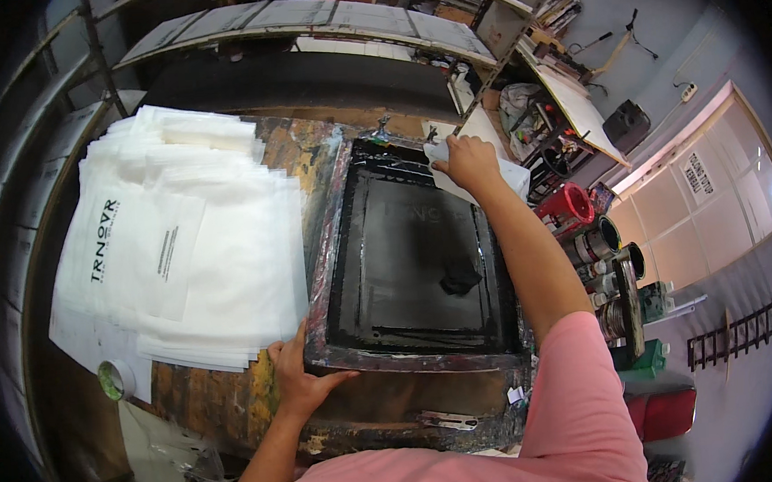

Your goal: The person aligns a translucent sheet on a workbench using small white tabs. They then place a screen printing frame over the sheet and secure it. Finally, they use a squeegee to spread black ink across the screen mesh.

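A screen-printing frame point(429, 363) lies on the worktable, its dark mesh point(396, 267) edged with glossy black ink. A crumpled black lump point(460, 277), perhaps a rag, rests on the mesh. My left hand point(299, 376) is at the frame's near left corner, thumb and fingers spread along its edges. Past the frame's far right corner, the closed fingers of my right hand point(472, 161) pinch a white sheet point(513, 178), maybe a thin bag; part of it is hidden under my hand and forearm. Left of the frame sits a thick pile of white printed bags point(229, 277).
A tape roll point(115, 379) sits near the pile's front left. A cutter knife point(448, 421) lies at the table's near edge. Paint cans and a red bucket point(566, 207) stand close along the right. Racks with flat sheets point(293, 14) run behind.
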Demonstrator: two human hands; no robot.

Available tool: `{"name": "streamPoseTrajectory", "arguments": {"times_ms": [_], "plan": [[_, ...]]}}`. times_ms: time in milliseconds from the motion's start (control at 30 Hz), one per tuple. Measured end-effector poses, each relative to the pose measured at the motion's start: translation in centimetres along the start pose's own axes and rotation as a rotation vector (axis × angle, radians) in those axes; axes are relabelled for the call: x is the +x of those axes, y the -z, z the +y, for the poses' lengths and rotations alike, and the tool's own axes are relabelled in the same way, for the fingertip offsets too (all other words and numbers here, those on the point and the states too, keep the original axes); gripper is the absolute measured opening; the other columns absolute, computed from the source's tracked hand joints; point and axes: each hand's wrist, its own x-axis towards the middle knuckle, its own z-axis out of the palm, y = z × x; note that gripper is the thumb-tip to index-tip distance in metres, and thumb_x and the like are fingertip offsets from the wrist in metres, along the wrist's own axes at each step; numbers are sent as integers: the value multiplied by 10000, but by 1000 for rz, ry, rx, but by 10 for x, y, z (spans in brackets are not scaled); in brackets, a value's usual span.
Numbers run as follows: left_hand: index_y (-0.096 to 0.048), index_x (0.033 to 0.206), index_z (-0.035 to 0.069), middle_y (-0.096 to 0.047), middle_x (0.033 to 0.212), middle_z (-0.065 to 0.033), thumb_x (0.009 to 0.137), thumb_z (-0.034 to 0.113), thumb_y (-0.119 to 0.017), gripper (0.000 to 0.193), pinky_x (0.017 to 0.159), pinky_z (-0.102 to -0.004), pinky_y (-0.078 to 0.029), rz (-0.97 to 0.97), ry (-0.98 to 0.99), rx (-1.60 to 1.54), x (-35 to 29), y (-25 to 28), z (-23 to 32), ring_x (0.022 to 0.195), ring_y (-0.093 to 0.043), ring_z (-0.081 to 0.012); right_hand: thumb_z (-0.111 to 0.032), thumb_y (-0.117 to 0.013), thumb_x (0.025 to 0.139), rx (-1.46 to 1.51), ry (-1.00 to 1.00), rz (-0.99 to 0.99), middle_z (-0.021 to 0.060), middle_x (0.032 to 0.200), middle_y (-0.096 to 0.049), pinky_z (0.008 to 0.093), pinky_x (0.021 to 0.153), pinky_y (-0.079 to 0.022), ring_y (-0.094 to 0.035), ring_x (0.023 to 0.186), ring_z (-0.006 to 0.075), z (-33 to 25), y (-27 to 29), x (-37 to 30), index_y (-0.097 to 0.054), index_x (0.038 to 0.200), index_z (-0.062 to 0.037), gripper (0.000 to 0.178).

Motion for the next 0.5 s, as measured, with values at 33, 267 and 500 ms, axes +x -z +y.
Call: {"name": "streamPoseTrajectory", "arguments": {"times_ms": [33, 267, 500], "plan": [[-527, 1507, 16, -684, 1243, -130, 511, 570, -985, 1228, 1020, -482, -399, 7, 3, -3, -1, -1, -1, 1124, -505, -348, -565, -783, 845, -7, -23, 11, 164, 991, -754, 490, 780, -567, -726, 979, 358, 9, -5, -6, -695, 1098, -50, 580], [-538, 1493, 9, -721, 1175, -107, 516, 533, -998, 1200, 992, -459, -410, 56, 19, 28, -4, -3, 3, 1093, -521, -329, -565, -803, 821, 5, -219, 12, 165, 1015, -750, 481, 799, -579, -731, 966, 352, 74, -20, -61, -695, 1081, -48, 589], [-522, 1510, 17, -629, 1176, -157, 498, 464, -1020, 1213, 1009, -477, -427, 60, 46, 9, -9, -7, -2, 1120, -507, -354, -622, -691, 908, 206, -417, 129, 243, 1089, -717, 524, 853, -560, -704, 1039, 401, 113, -13, -128, -628, 1249, -13, 701]]}}
